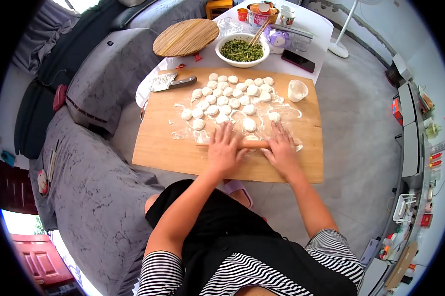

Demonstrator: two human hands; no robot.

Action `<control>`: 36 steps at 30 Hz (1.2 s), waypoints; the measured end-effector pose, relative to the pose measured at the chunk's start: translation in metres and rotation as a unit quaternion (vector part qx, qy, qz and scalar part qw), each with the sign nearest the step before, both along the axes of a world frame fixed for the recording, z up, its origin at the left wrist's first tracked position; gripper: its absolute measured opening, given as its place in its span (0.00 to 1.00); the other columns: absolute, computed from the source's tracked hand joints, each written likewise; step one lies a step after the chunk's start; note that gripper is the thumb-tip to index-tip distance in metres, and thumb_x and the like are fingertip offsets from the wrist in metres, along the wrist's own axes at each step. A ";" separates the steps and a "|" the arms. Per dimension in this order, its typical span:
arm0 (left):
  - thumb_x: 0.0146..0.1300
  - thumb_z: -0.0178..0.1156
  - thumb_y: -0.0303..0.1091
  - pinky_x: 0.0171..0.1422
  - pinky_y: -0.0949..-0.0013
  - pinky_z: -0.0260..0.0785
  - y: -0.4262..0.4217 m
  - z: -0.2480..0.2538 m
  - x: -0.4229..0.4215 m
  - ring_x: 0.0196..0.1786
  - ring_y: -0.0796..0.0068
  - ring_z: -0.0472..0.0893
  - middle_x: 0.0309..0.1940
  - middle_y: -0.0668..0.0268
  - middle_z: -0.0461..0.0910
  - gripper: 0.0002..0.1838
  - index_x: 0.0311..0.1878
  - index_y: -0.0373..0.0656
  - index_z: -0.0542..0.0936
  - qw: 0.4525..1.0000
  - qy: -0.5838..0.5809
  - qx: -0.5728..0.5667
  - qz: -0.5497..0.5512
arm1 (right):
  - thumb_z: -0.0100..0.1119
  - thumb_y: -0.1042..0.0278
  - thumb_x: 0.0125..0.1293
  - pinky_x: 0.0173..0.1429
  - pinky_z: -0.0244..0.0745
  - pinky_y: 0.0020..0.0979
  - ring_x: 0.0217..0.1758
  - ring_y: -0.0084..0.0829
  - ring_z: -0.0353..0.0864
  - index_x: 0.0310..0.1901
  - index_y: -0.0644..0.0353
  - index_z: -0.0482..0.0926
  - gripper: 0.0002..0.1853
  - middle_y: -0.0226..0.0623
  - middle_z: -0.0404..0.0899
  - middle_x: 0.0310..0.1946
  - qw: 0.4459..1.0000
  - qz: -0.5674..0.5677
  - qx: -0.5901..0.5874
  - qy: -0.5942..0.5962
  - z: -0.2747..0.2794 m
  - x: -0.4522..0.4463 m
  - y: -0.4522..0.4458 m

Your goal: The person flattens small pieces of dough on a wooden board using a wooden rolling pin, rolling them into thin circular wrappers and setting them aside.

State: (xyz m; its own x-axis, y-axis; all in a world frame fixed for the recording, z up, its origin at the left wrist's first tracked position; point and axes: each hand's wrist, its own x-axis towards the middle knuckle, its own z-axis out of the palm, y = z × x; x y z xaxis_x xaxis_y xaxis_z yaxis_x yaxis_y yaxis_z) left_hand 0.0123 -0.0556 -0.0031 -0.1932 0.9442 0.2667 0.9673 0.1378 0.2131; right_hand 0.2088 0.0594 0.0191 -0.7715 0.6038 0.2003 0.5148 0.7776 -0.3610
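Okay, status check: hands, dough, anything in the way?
Left hand and right hand: open, flat on rolling pin. Dough piece: at pin's far edge. Possibly in the way: dough rounds just beyond, on wooden board.

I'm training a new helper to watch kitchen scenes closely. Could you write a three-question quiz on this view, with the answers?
1. Multiple choice: What lies beneath the left hand and the right hand? a) a dark phone; b) a slim, light wooden rolling pin; c) a pair of chopsticks.
2. True or false: The broad-bladed knife with a dark handle lies on the pale wooden board, left of the small round white dough pieces.
3. Fill in: Beyond the board, chopped green filling sits in a round white ____.

Key: 1. b; 2. true; 3. bowl.
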 end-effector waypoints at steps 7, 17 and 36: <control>0.69 0.54 0.57 0.81 0.46 0.44 -0.010 -0.006 -0.039 0.79 0.45 0.55 0.75 0.43 0.59 0.35 0.69 0.38 0.72 0.998 0.010 0.025 0.061 | 0.52 0.49 0.72 0.83 0.44 0.46 0.83 0.43 0.48 0.75 0.61 0.59 0.36 0.45 0.53 0.79 0.998 -0.033 0.046 -0.008 -0.009 -0.021 0.019; 0.67 0.56 0.55 0.80 0.44 0.43 0.000 0.000 -0.043 0.80 0.44 0.53 0.77 0.43 0.55 0.38 0.73 0.40 0.66 0.997 -0.013 0.023 0.067 | 0.50 0.50 0.74 0.81 0.47 0.48 0.81 0.44 0.53 0.72 0.66 0.63 0.34 0.50 0.57 0.76 0.995 -0.053 0.086 0.006 -0.014 -0.034 0.025; 0.69 0.54 0.55 0.81 0.47 0.44 -0.014 0.003 -0.031 0.79 0.42 0.54 0.77 0.40 0.53 0.38 0.74 0.39 0.64 0.999 -0.016 -0.007 0.031 | 0.52 0.50 0.73 0.81 0.46 0.49 0.81 0.46 0.53 0.73 0.67 0.61 0.35 0.53 0.57 0.76 0.992 -0.114 0.047 -0.012 -0.011 -0.026 0.010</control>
